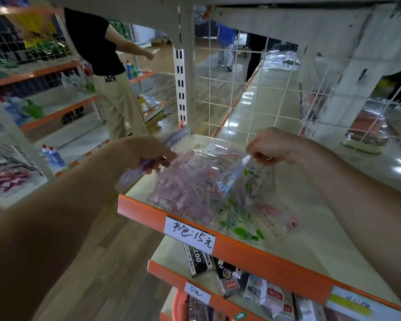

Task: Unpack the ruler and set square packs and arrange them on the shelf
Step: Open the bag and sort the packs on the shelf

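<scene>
The left hand [146,154] grips, seemingly, a ruler pack [130,176] past the left edge of the shelf [310,232]. The right hand [273,147] pinches the bag [195,181] near the shelf's front edge.

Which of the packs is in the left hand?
The purple pack, gripped by the left hand past the shelf's left end. The green-printed packs and red-printed packs lie loose on the shelf; the right hand pinches the clear bag.
</scene>
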Demonstrator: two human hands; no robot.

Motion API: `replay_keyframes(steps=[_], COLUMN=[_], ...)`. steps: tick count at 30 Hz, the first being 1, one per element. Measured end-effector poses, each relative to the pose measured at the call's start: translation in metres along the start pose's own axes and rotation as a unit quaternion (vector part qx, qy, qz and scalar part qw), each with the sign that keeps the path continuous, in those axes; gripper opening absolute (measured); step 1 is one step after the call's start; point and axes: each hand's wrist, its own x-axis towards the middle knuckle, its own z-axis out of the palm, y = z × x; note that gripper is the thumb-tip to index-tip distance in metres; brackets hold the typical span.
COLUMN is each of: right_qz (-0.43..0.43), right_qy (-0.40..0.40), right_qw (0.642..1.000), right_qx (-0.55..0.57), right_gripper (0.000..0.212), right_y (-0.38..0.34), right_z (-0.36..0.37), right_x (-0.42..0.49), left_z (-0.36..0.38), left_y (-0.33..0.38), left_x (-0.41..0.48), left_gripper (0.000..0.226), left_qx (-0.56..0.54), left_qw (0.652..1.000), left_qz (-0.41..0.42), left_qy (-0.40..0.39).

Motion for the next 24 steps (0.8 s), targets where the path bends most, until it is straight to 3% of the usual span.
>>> replay_keyframes(steps=[4,7,11,14,17,24], right_qz=[-0.001,-0.035,-0.06,-0.084,-0.086,-0.041], right_qy=[-0.058,-0.035,0.01,-0.015,-0.042,-0.036], right_qw=[0.983,0.951,0.931,0.92,0.925,0.909], right_qx=[-0.172,-0.307,-0.359,-0.381,-0.369,-0.413], right_gripper=[0.021,0.027,0.077,0.097,0.096,0.071], right_y=[0.0,-0.012,-0.031,-0.037,-0.036,-0.033], right_z=[0.021,0.041,0.068,0.089,0.091,0.068], right_x=[-0.004,-0.01,-0.019,-0.021,-0.019,-0.019], left_z=[-0.006,-0.003,0.003,0.008,0.013,-0.007], left_y=[-0.004,-0.005,-0.006,-0.005,-0.005,-0.016], left_x=[0.0,-0.002,-0.002,-0.004,-0.008,-0.005], left_gripper=[0.02,0.025,0.02,0.01,0.006,0.021], left_qx=[-0.004,0.006,-0.006,-0.031,-0.011,0.002], left_qw=[1.0,1.0,1.0,0.999,1.0,0.998], left_qz=[-0.004,-0.011,-0.01,-0.011,-0.008,-0.022], left_qy=[0.004,0.015,0.023,0.0,-0.003,0.055])
